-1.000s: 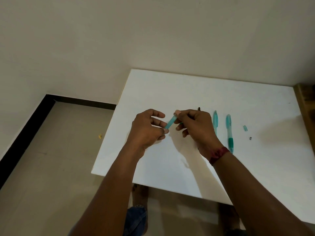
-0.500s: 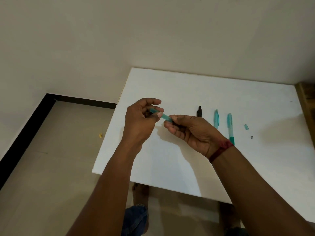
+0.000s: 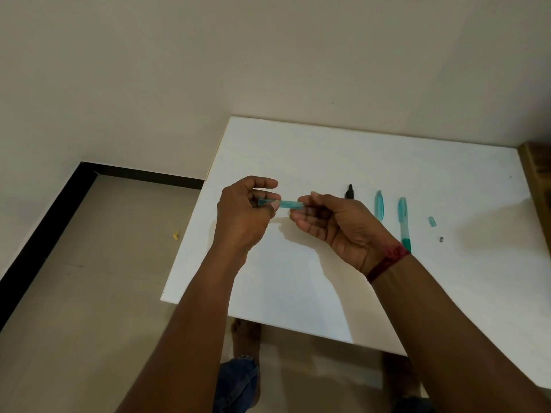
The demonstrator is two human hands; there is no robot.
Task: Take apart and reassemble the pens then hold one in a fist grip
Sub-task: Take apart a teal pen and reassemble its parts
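A short teal pen barrel (image 3: 287,203) lies level between my two hands above the white table (image 3: 372,156). My left hand (image 3: 246,214) pinches its left end between thumb and fingers. My right hand (image 3: 334,223), palm turned up, holds its right end at the fingertips. On the table to the right lie a black pen piece (image 3: 350,191), a teal cap part (image 3: 379,205), a whole teal pen (image 3: 404,223), a small teal piece (image 3: 432,221) and a tiny grey bit (image 3: 441,239).
The table stands against a beige wall, its left edge over a tiled floor with a black skirting (image 3: 44,231). A wooden edge (image 3: 536,171) borders the table at the right. A yellow scrap (image 3: 176,235) lies on the floor. Bare feet show under the table's near edge.
Both hands lifted and pulled apart a little. The barrel swung from slanted to level. My right hand rolled palm-up, uncovering the black piece on the table.
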